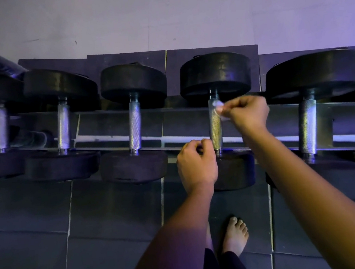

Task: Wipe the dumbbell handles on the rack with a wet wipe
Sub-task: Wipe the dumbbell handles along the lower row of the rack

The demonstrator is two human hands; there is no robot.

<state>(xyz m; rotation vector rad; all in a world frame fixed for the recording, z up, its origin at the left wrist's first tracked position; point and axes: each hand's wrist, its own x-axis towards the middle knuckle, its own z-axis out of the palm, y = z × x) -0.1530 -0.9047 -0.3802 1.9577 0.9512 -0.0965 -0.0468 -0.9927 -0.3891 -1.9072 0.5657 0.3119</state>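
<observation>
My right hand (248,114) pinches a small wet wipe (217,105) between thumb and fingertips, pressed against the far end of a dumbbell handle (216,130), the 4th of the 5 handles I can see counting from the rack's left end. My left hand (197,165) is curled in a loose fist just beside that handle's near end, holding nothing. The dumbbells lie across the 2 rails of the rack (343,114). Below are dark floor tiles (28,213) with pale seams, where my bare foot (235,235) stands. Behind the rack is a pale, scuffed wall (161,16).
</observation>
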